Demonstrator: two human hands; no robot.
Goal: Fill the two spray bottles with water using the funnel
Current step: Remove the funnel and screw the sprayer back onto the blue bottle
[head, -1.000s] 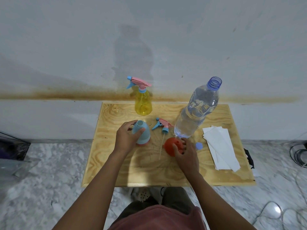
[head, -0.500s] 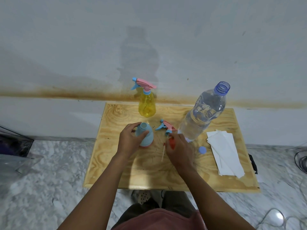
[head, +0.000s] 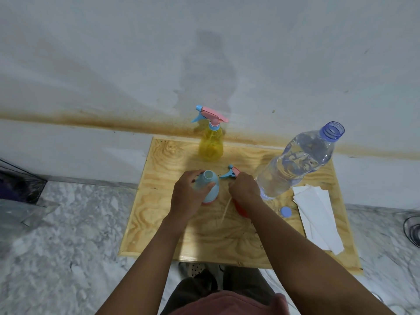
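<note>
Blue spray bottle (head: pixel 213 193) — uncapped, upright

**Bottles, funnel, water: open and at hand**

Yellow spray bottle (head: pixel 211 145): standing upright farthest back, pink-and-blue trigger head screwed on.
Blue spray bottle (head: pixel 210 189): upright, neck open, gripped by the left hand (head: pixel 188 198).
Loose trigger head (head: pixel 230 173): lying just beside it.
Red funnel (head: pixel 241 209): mostly hidden under the right hand (head: pixel 245 189).
Clear water bottle (head: pixel 297 164): uncapped, largely full.

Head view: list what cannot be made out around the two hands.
Funnel: head view, mostly under the right hand; only a red edge shows.
Right hand's grip: fingers hidden under the hand.
Loose sprayer head: collar covered by that hand.
Blue bottle, gripped by left hand: opaque, contents unseen.
</note>
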